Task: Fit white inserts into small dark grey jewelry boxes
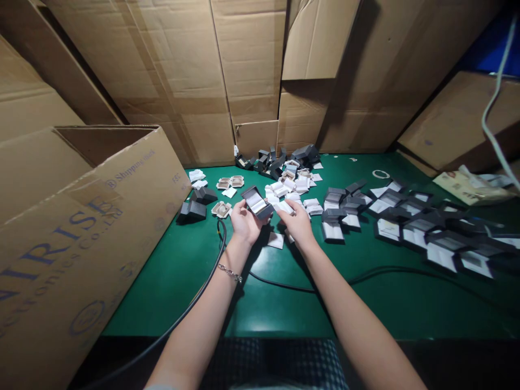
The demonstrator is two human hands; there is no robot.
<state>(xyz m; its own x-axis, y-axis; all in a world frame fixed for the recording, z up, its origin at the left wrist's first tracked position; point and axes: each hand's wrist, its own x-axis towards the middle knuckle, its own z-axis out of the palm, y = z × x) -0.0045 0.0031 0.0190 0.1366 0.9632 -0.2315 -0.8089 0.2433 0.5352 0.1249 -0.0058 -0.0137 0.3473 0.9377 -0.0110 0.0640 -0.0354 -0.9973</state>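
Observation:
My left hand [247, 225] is closed round a small black jewelry box [257, 203], its lid raised and a pale lining showing inside. Close beside it, my right hand [297, 221] pinches a white box insert [283, 207] between thumb and fingers. Below the hands a flat white piece [275, 240] lies on the green table. A loose heap of white inserts [301, 184] spreads just beyond the right hand. Beige inserts [221, 209] lie to the left of the left hand.
Open black boxes with white linings [414, 236] stand in rows at the right. More dark boxes [270, 161] are piled at the back, others [192, 210] at left. A large carton [101, 233] borders the left side. A black cable [280, 284] crosses the green table [280, 317].

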